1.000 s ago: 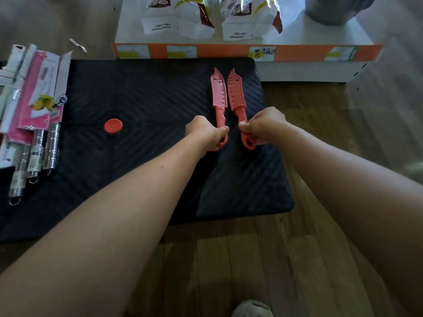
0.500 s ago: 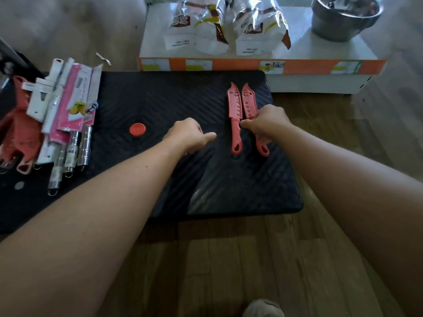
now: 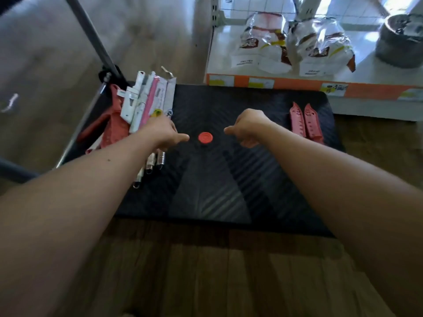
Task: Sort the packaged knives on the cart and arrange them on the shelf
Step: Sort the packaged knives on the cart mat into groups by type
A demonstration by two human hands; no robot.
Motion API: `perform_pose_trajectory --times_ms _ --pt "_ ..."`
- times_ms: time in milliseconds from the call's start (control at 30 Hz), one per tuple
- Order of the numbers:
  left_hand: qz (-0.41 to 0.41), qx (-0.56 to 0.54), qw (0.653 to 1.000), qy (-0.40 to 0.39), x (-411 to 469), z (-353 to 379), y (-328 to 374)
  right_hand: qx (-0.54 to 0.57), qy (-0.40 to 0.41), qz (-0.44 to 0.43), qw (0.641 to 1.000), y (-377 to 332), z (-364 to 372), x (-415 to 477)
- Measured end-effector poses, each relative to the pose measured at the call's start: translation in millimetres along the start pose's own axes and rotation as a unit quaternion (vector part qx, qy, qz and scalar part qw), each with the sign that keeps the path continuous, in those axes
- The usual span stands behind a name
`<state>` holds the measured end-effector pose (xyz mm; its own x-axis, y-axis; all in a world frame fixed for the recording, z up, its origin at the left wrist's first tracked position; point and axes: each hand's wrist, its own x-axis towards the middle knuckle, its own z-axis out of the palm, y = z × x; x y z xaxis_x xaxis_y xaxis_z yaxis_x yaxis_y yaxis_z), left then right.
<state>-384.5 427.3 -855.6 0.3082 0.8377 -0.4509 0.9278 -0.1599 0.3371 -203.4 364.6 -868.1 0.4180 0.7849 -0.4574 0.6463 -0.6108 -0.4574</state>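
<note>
Head view: the red knives are now let go at the cart's right edge, the right hand is loosely curled and empty, and the left-edge packaged knives are covered by the left hand, grip unseen, so another pick is judged begun.

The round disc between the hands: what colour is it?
The disc is red-orange, with ring-shaped ridges on top; the head view shows it.
</note>
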Motion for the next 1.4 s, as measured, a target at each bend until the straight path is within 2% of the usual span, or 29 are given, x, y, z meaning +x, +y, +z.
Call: perform_pose_trajectory --times_ms 133,367,567,800,967,1133,1300,1400 --pt "-0.036 0.012 0.999 0.019 4 -17 -41 0.013 -0.010 -0.025 1.000 -36 23 9" --pt "-0.014 0.046 0.998 0.033 6 -6 -66 0.062 -0.026 -0.039 0.997 -77 76 17" --pt "0.011 0.067 0.996 0.061 15 11 -72 0.128 0.027 -0.052 0.990 -95 100 28" --pt "0.001 0.020 0.995 0.102 15 20 -76 0.088 0.048 -0.079 0.992 -104 115 31" --pt "-0.013 0.008 0.994 0.112 24 22 -83 0.129 0.039 -0.063 0.989 -108 115 34" --pt "-0.059 -0.043 0.994 0.083 29 17 -82 0.190 0.023 -0.010 0.981 -110 112 35" --pt "-0.076 -0.012 0.993 0.089 27 18 -78 0.265 -0.031 0.021 0.963 -101 105 38" --pt "-0.079 -0.006 0.994 0.082 25 18 -75 0.264 -0.023 0.034 0.964 -93 99 38"
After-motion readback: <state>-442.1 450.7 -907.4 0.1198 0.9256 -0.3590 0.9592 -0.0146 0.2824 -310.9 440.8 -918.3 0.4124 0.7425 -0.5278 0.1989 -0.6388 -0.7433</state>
